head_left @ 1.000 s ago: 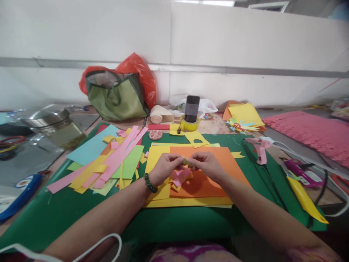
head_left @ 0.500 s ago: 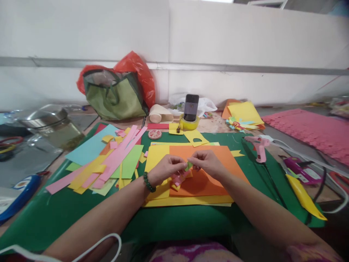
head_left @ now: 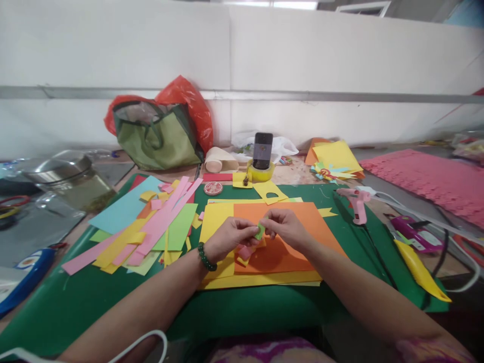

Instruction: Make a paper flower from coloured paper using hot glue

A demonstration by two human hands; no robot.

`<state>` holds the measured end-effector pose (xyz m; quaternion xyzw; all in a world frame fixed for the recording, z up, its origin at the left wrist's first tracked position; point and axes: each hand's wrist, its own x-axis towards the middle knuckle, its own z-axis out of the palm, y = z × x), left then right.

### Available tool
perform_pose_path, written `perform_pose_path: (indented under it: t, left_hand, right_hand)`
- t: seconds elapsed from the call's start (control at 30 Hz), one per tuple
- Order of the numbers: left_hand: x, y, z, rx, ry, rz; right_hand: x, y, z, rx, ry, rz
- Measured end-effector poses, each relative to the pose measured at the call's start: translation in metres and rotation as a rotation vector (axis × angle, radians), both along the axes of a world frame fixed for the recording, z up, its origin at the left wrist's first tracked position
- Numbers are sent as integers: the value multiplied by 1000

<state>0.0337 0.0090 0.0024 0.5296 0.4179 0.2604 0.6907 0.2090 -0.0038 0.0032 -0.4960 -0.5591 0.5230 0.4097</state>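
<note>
Pinching small green paper (head_left: 260, 232), left hand (head_left: 230, 238) gripping its left edge, right hand (head_left: 286, 228) its right, above orange sheet (head_left: 321, 242)

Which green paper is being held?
The small green paper piece, pinched between left hand and right hand; the other green sheets lie among pink strips.

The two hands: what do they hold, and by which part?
A small green paper piece: left hand pinches its left side, right hand touches its right.
</note>
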Motion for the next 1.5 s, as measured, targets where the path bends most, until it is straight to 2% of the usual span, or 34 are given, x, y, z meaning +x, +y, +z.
perform_pose_path:
  t: [0.43, 0.57, 0.67, 1.03, 1.5]
  left_hand:
    - [3, -2, 0, 167, 42, -1]
    - [3, -2, 0, 189, 48, 14]
    - [3, -2, 0, 186, 28, 13]
    - [3, -2, -1, 72, -23, -5]
    - [3, -4, 1, 68, 7, 25]
  right_hand:
    - [1, -1, -4, 45, -65, -30]
    - [0, -1, -3, 47, -20, -8]
    - [-1, -2, -1, 24, 12, 24]
    - [-1, 0, -4, -34, 22, -4]
    - [0, -2, -1, -49, -4, -20]
